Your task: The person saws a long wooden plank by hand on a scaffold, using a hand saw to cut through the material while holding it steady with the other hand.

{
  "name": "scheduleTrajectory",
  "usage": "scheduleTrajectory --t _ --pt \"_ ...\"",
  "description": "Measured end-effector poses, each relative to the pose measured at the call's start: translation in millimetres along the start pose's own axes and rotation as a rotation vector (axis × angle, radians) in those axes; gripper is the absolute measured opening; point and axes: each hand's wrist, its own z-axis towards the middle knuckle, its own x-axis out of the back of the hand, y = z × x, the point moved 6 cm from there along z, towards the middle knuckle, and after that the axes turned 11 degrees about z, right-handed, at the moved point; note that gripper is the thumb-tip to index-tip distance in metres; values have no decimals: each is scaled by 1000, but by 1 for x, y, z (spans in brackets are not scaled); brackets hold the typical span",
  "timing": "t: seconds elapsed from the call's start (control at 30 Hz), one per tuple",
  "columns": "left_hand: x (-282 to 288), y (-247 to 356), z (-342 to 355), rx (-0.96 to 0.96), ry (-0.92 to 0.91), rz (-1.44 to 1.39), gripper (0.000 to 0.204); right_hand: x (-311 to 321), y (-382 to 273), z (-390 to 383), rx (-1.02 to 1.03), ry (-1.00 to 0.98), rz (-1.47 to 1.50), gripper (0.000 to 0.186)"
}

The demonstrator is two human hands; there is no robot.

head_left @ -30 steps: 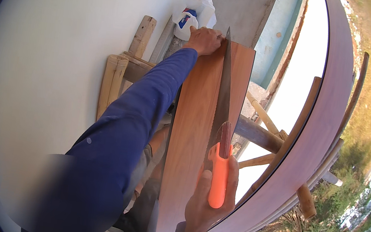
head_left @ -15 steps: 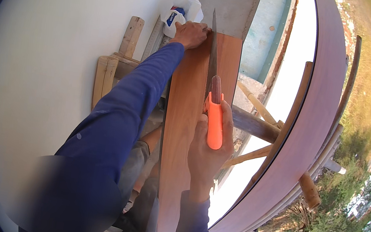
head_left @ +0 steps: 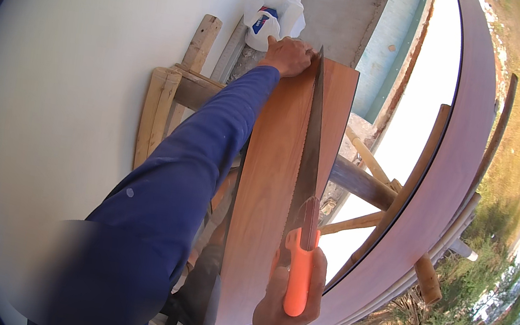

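A brown wood-look plank [head_left: 267, 170] stretches lengthwise away from me. At its far end my left hand [head_left: 289, 57] is closed over the edge, pressing on the board just left of the saw tip; its fingertips are partly hidden. My right hand [head_left: 274, 301] wraps round the orange handle of a handsaw [head_left: 313, 147], low in the picture over the plank's near part. The toothed blade points away from me along the board, its tip at the far edge beside my left fingers. How deep the teeth sit at that edge I cannot make out.
White plastic packaging [head_left: 273, 18] lies beyond my left hand. Wooden posts [head_left: 158, 108] stand by the white wall at left. Under the plank runs a round pole [head_left: 363, 182]. At right a long curved board [head_left: 461, 124] rests against bamboo poles [head_left: 428, 279].
My right hand has pulled the saw back toward me, so the handle sits much lower and the tip is nearer the plank's end. My left hand keeps its place on the board.
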Motion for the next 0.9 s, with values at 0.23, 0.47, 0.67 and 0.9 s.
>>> scheduleTrajectory --t 0.23,0.47,0.67,0.9 --pt "-10 -3 4 -6 -37 63 39 -13 14 20 65 -17 -82 48" --pt "-3 -1 4 20 -52 67 39 -40 21 63 180 -66 -80 49" --pt "-6 7 0 1 -54 82 38 -47 33 88 210 -67 -26 46" --pt "3 -3 -58 241 671 167 59 -64 43 108 237 -113 12 48"
